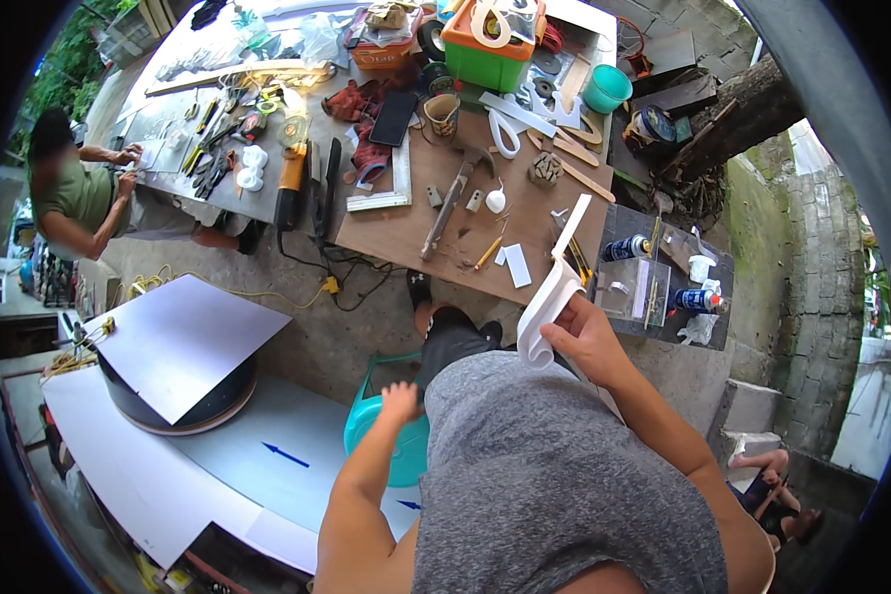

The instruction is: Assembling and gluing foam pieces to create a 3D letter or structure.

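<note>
Outdoors, apparently, a cluttered table [401,233] fronts the white strip [541,321].

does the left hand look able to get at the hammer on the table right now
Probably yes: the left hand looks empty, and the hammer lies uncovered on the brown tabletop, its handle end toward the person. It would likely just need a reach forward.
</note>
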The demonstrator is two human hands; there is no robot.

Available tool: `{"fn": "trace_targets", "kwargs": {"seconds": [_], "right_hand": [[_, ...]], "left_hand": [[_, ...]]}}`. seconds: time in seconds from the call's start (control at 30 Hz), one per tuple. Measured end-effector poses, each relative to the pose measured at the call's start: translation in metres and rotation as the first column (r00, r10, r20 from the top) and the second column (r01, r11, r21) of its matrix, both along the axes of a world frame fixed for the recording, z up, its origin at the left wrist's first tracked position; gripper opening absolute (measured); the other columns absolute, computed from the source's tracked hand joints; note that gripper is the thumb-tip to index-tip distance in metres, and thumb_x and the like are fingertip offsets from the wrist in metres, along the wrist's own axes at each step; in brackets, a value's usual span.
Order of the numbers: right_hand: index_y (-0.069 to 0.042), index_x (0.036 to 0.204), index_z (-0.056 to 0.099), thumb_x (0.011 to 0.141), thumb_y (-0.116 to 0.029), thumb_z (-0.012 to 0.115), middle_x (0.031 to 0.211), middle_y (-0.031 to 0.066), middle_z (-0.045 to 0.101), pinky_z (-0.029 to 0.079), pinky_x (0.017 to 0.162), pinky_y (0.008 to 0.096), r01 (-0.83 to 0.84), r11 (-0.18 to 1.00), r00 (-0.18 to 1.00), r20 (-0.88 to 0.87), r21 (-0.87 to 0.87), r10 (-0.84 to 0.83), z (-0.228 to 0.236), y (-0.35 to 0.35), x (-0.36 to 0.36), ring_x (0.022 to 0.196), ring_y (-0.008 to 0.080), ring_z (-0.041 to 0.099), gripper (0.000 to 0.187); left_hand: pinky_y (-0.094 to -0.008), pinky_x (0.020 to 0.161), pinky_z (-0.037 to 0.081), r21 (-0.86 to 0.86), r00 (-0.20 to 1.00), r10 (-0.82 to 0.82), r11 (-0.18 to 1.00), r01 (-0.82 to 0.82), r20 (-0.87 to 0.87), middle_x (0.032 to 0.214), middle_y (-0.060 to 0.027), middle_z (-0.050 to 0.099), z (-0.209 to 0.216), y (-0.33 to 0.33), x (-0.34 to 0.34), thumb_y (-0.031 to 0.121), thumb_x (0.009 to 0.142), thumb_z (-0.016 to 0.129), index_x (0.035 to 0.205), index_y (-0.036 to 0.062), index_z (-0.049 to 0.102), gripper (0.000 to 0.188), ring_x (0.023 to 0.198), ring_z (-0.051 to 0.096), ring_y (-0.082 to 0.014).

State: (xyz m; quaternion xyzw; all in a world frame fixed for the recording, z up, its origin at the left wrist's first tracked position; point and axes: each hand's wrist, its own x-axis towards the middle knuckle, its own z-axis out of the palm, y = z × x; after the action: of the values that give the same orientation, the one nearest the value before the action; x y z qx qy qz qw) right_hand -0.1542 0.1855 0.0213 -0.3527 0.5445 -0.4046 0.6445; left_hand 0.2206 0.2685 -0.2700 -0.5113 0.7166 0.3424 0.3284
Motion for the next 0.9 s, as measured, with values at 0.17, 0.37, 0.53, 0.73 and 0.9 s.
{"fn": "trace_targets", "kwargs": {"seconds": [0.17,0.37,0.53,0.73,0.9], "right_hand": [[0.006,0.132,0.048,0.092,-0.008,0.070,0.122,0.0132,0.064,0.049,0.100,0.0359,0.000,0.999,0.999,0.035,0.051,-0.002,0.001,-0.021,0.008,0.114,0.0198,0.063,0.048],[0.006,0.131,0.049,0.091,-0.010,0.073,0.121,0.0139,0.065,0.050,0.099,0.0375,0.040,0.993,0.999,0.012,0.107,-0.042,0.000,-0.052,0.022,0.113,0.0213,0.063,0.049],[0.007,0.130,0.049,0.090,-0.019,0.077,0.120,0.0147,0.064,0.051,0.098,0.0365,0.132,0.979,0.991,-0.018,0.157,-0.131,0.003,-0.088,0.038,0.111,0.0207,0.063,0.055],[0.007,0.126,0.051,0.089,-0.022,0.078,0.116,0.0143,0.065,0.052,0.095,0.0354,0.172,0.960,0.985,-0.015,0.223,-0.173,0.004,-0.128,0.058,0.110,0.0200,0.064,0.054],[0.008,0.121,0.052,0.089,-0.021,0.078,0.114,0.0146,0.066,0.054,0.093,0.0356,0.193,0.960,0.979,0.020,0.201,-0.201,-0.005,-0.144,0.073,0.107,0.0203,0.066,0.050]], "left_hand": [[-0.0652,0.110,0.031,0.157,0.968,-0.251,0.956,0.249,-0.010,0.140,-0.0147,0.052,-0.024,0.026,0.005,0.057,0.063,0.086,0.143,0.0190,0.051,0.094,0.137,0.043,-0.0372],[-0.0661,0.109,0.032,0.441,0.988,-0.154,0.886,0.143,-0.010,0.143,-0.0141,0.053,-0.029,-0.019,0.017,0.056,0.057,0.091,0.148,0.0286,0.046,0.105,0.135,0.048,-0.0390],[-0.0634,0.110,0.033,0.570,0.998,0.055,0.821,-0.030,-0.026,0.143,-0.0135,0.056,-0.050,-0.038,0.030,0.049,0.067,0.087,0.147,0.0251,0.046,0.094,0.136,0.049,-0.0347],[-0.0583,0.110,0.036,0.470,0.922,0.387,0.817,-0.334,-0.016,0.133,-0.0189,0.063,-0.085,-0.065,0.056,0.032,0.087,0.068,0.140,0.0148,0.055,0.057,0.129,0.055,-0.0396],[-0.0522,0.102,0.042,0.407,0.774,0.633,0.712,-0.572,-0.018,0.127,-0.0216,0.065,-0.072,-0.110,0.084,0.028,0.088,0.066,0.131,0.0103,0.059,0.047,0.121,0.059,-0.0398]]}}
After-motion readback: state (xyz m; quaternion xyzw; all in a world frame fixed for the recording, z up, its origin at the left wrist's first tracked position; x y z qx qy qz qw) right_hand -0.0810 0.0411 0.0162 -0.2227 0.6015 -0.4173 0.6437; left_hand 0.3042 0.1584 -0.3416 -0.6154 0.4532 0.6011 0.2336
